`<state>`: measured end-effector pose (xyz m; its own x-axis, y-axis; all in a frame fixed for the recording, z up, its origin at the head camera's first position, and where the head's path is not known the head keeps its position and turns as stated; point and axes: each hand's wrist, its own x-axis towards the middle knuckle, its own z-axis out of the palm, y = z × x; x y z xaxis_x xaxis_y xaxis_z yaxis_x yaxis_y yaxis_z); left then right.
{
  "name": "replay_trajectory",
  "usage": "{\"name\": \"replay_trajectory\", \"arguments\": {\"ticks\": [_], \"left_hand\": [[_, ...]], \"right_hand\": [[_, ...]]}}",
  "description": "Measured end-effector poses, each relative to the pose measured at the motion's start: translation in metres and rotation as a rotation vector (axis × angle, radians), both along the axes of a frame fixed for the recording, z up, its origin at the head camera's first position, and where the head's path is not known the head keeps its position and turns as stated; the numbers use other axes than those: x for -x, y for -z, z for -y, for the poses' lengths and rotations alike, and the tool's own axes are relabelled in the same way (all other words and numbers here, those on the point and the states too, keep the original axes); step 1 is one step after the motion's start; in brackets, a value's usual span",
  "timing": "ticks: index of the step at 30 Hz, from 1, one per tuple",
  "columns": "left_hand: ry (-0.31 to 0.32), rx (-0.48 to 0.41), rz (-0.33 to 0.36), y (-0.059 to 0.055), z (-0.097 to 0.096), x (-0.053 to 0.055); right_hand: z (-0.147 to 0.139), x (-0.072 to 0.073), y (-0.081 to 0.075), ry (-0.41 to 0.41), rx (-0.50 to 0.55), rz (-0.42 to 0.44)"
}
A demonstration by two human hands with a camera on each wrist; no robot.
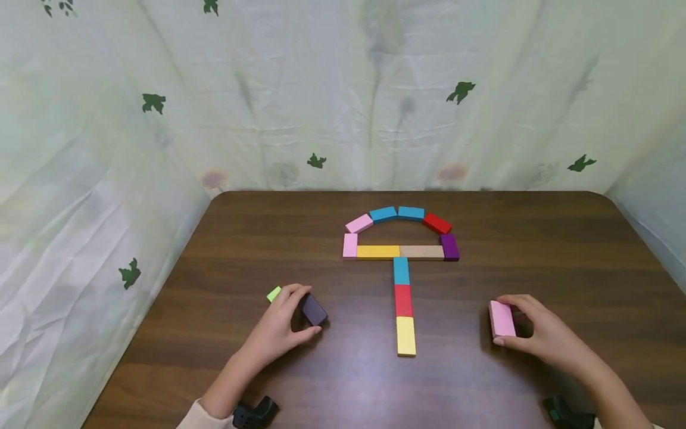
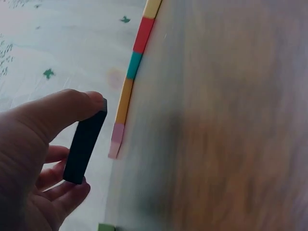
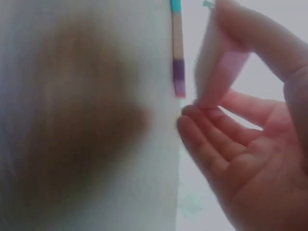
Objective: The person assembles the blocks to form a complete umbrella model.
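Observation:
My left hand [image 1: 281,322] pinches a dark block [image 1: 313,310] between thumb and fingers, left of the block figure. In the left wrist view this dark block [image 2: 85,147] is seen along its narrow side, held by its ends. A lime-green block [image 1: 274,294] lies just beyond the left fingers, partly hidden by them. To the right of the figure, my right hand [image 1: 541,330] grips a pink block [image 1: 502,319] by its two ends. The right wrist view shows that pink block [image 3: 221,72] tilted between the thumb and the fingertips.
On the wooden table [image 1: 214,238] lies an umbrella-like outline: an arch with a blue block [image 1: 411,213] and others, a base row with an orange-yellow block [image 1: 378,252], and a stem ending in a pale yellow block [image 1: 405,336]. A patterned cloth [image 1: 343,95] hangs behind.

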<state>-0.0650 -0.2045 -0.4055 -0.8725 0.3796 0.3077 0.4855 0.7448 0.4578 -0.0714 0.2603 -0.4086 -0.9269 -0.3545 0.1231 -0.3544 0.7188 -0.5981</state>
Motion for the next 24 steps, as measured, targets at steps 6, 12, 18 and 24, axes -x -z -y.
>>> {"name": "replay_trajectory", "arguments": {"ticks": [6, 12, 18, 24], "left_hand": [[0.037, -0.019, -0.026, -0.001, -0.017, -0.004], [0.071, -0.059, -0.02, 0.003, -0.032, -0.013], [0.158, -0.057, -0.008, 0.011, -0.047, -0.024], [0.206, -0.026, 0.083, 0.017, -0.061, -0.016]], "right_hand": [[0.027, -0.015, -0.006, -0.008, 0.071, -0.048], [0.07, -0.039, -0.007, 0.004, 0.102, 0.024], [0.104, -0.066, 0.0, -0.063, 0.147, 0.2], [0.118, -0.069, 0.015, -0.129, 0.176, 0.122]]}}
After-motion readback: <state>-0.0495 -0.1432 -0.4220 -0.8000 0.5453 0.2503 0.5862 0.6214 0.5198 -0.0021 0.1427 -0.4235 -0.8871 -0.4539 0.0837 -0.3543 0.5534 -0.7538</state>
